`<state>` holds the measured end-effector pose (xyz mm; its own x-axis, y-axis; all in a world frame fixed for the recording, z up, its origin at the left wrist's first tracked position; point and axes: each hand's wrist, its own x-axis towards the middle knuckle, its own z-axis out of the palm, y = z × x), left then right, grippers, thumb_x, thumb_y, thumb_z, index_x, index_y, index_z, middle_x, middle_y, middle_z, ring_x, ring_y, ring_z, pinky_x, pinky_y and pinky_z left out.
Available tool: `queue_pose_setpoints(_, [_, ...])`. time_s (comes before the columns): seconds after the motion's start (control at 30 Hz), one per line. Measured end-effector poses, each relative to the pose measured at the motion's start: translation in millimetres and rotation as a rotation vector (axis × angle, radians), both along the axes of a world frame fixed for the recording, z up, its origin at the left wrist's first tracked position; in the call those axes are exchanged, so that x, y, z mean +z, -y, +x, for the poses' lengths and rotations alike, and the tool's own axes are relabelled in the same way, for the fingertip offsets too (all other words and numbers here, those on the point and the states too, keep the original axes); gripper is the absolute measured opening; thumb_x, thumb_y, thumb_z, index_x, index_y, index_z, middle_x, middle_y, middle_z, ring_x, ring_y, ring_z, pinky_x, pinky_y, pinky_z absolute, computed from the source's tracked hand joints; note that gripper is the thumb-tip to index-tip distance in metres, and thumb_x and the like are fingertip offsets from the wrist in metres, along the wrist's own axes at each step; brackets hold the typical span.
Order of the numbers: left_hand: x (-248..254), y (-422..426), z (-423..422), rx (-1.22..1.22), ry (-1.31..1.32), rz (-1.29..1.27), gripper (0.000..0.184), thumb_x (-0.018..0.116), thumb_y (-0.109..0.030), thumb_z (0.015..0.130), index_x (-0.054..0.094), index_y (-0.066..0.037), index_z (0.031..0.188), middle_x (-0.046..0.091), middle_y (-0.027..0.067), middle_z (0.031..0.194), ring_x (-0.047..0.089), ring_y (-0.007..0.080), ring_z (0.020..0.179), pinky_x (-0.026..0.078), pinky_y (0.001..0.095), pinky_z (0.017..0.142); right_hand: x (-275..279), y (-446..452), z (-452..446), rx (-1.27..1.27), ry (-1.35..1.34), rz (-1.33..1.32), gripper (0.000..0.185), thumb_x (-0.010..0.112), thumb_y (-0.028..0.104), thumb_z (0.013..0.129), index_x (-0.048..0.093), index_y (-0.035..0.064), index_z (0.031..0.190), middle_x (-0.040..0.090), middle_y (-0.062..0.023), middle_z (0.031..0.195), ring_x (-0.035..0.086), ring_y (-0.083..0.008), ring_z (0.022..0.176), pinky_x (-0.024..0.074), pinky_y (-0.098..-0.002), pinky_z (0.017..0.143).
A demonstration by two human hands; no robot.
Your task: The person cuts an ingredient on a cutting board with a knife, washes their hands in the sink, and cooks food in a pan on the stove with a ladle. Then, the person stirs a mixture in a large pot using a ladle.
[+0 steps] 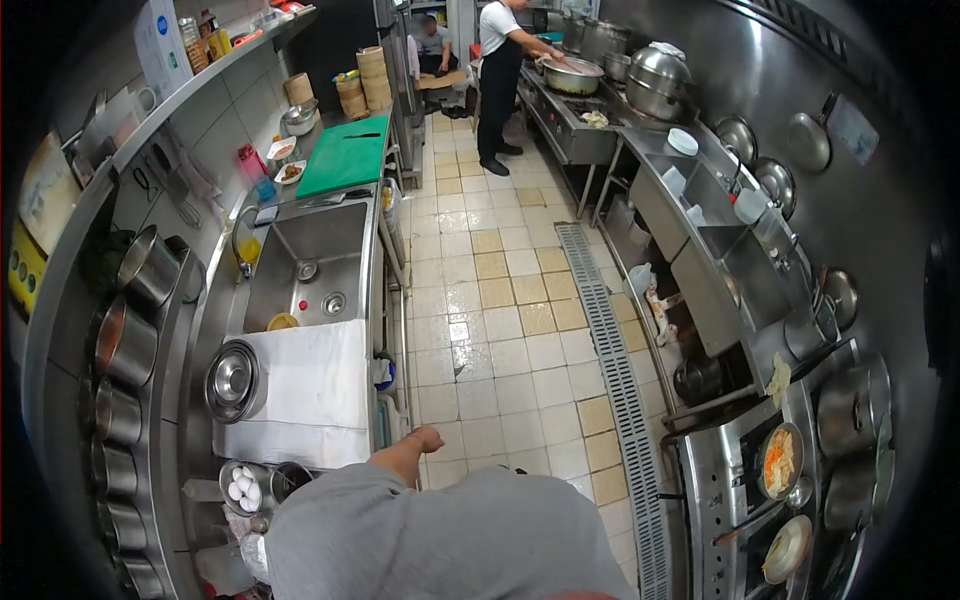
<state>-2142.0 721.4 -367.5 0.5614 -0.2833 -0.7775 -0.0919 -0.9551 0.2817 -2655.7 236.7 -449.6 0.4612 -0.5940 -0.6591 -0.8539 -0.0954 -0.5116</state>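
My left hand (pixel 430 438) hangs over the tiled floor beside the edge of the left counter, its fingers curled in with nothing seen in them. Nearest to it are a white cloth (pixel 310 385) spread on the counter and the shelf space below. On that cloth sits a stack of steel bowls (pixel 234 380). A steel pot of white eggs (pixel 245 488) stands closer to my body. My right hand is out of view; only a sliver of skin shows at the bottom edge.
A sink (pixel 310 250) and green cutting board (pixel 345 155) with a knife lie further along the left. On the right, a pan of food (pixel 778 462) sits on the stove, beyond a floor drain grate (pixel 605 350). A person in an apron (pixel 500 90) works at a large pot.
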Motion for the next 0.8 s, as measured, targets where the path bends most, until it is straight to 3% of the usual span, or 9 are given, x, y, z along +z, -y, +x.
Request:
queue_pose_setpoints(0.13, [21, 18, 0, -0.057, 0.019, -0.023, 0.051, 0.056, -0.042, 0.093, 0.067, -0.003, 0.124, 0.063, 0.0188, 0.133, 0.057, 0.0339, 0.126, 0.044, 0.0414, 0.108, -46, 9, -43, 0.005, 0.105, 0.123, 0.016, 0.066, 0.018, 0.083, 0.074, 0.0051, 0.087, 0.074, -0.0102, 0.086, 0.07, -0.0253, 0.077, 0.0561, -0.0404, 0.073])
queue_pose_setpoints(0.2, [20, 24, -2, -0.039, 0.016, -0.051, 0.052, 0.057, -0.042, 0.092, 0.067, -0.003, 0.126, 0.063, 0.0191, 0.132, 0.057, 0.0337, 0.126, 0.044, 0.0413, 0.108, -51, 12, -57, -0.038, 0.275, 0.346, 0.015, 0.066, 0.018, 0.083, 0.074, 0.0052, 0.086, 0.074, -0.0099, 0.085, 0.07, -0.0252, 0.076, 0.0562, -0.0406, 0.073])
queue_pose_setpoints(0.23, [15, 26, 2, -0.013, 0.028, -0.078, 0.052, 0.058, -0.041, 0.091, 0.067, -0.003, 0.126, 0.063, 0.0192, 0.132, 0.058, 0.0338, 0.125, 0.045, 0.0411, 0.108, -37, 9, -42, -0.034, 0.196, 0.164, 0.017, 0.066, 0.018, 0.082, 0.074, 0.0045, 0.088, 0.074, -0.0109, 0.086, 0.071, -0.0247, 0.078, 0.0561, -0.0392, 0.075])
queue_pose_setpoints(0.3, [2, 30, 8, 0.012, 0.039, -0.107, 0.053, 0.059, -0.041, 0.09, 0.067, -0.003, 0.126, 0.063, 0.0194, 0.132, 0.058, 0.0339, 0.125, 0.045, 0.0409, 0.107, 50, -15, 13, -0.051, -0.01, -0.175, 0.021, 0.066, 0.019, 0.082, 0.076, 0.0032, 0.093, 0.075, -0.0131, 0.087, 0.071, -0.0236, 0.081, 0.056, -0.0364, 0.078])
queue_pose_setpoints(0.4, [-5, 36, 13, 0.049, 0.042, -0.162, 0.055, 0.064, -0.04, 0.087, 0.066, -0.001, 0.126, 0.066, 0.0201, 0.126, 0.061, 0.0351, 0.121, 0.047, 0.0407, 0.104, 59, -19, 23, -0.059, 0.056, -0.194, 0.029, 0.068, 0.022, 0.081, 0.075, 0.0006, 0.099, 0.075, -0.0151, 0.089, 0.071, -0.0241, 0.081, 0.0556, -0.0331, 0.08])
queue_pose_setpoints(0.5, [1, 40, 15, 0.017, 0.065, -0.144, 0.053, 0.062, -0.039, 0.089, 0.066, -0.003, 0.127, 0.065, 0.0188, 0.13, 0.06, 0.0341, 0.122, 0.047, 0.0404, 0.106, -40, -5, -21, -0.211, 0.148, -0.038, 0.028, 0.067, 0.023, 0.082, 0.076, 0.002, 0.097, 0.075, -0.0161, 0.089, 0.07, -0.0243, 0.078, 0.0555, -0.033, 0.077])
queue_pose_setpoints(0.53, [2, 41, 15, 0.027, 0.051, -0.145, 0.053, 0.062, -0.039, 0.089, 0.066, -0.003, 0.127, 0.065, 0.019, 0.13, 0.06, 0.0339, 0.122, 0.047, 0.0403, 0.106, -47, 3, -30, -0.211, 0.148, -0.038, 0.028, 0.067, 0.023, 0.082, 0.076, 0.002, 0.097, 0.075, -0.0161, 0.089, 0.07, -0.0243, 0.078, 0.0555, -0.033, 0.077])
queue_pose_setpoints(0.6, [7, 41, 14, 0.036, 0.036, -0.144, 0.053, 0.063, -0.039, 0.089, 0.065, -0.002, 0.127, 0.065, 0.0193, 0.13, 0.06, 0.0337, 0.122, 0.047, 0.0401, 0.106, -44, 11, -37, 0.236, -0.146, -0.081, 0.026, 0.061, 0.027, 0.086, 0.076, 0.0058, 0.088, 0.074, -0.0153, 0.084, 0.068, -0.0243, 0.073, 0.0549, -0.0363, 0.073])
queue_pose_setpoints(0.8, [15, 29, 7, 0.057, 0.017, -0.101, 0.05, 0.063, -0.037, 0.09, 0.066, -0.003, 0.126, 0.064, 0.0194, 0.13, 0.06, 0.032, 0.123, 0.046, 0.0404, 0.107, -27, -9, -44, 0.041, -0.095, 0.005, 0.024, 0.061, 0.028, 0.085, 0.074, 0.0081, 0.082, 0.072, -0.0148, 0.08, 0.067, -0.0255, 0.07, 0.0546, -0.0392, 0.071])
